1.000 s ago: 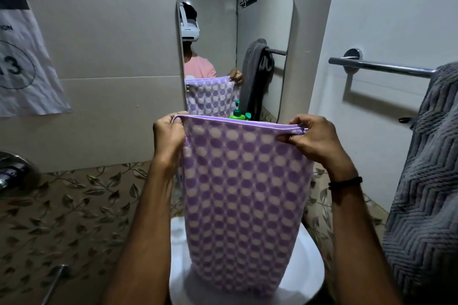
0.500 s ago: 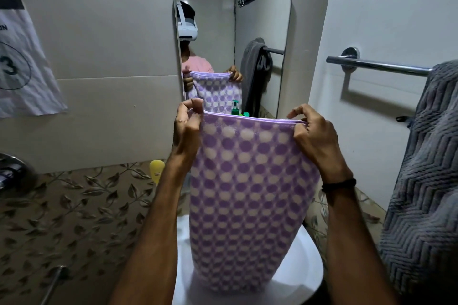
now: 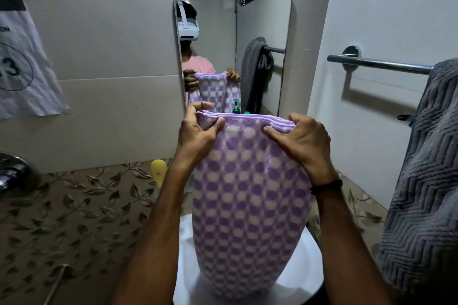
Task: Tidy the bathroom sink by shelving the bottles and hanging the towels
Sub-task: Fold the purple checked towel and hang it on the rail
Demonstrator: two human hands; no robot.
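The towel is purple with rows of pale dots and a plain lilac hem along its folded top edge. It hangs straight down over the white sink, in front of the mirror. The left hand pinches the top left corner, and the right hand grips the top right, fingers closed on cloth. A grey towel hangs on the chrome rail at right.

1. Left hand and right hand pinching folded top edge of purple checked towel.
2. Hanging over white sink.
3. Grey towel draped on chrome rail.
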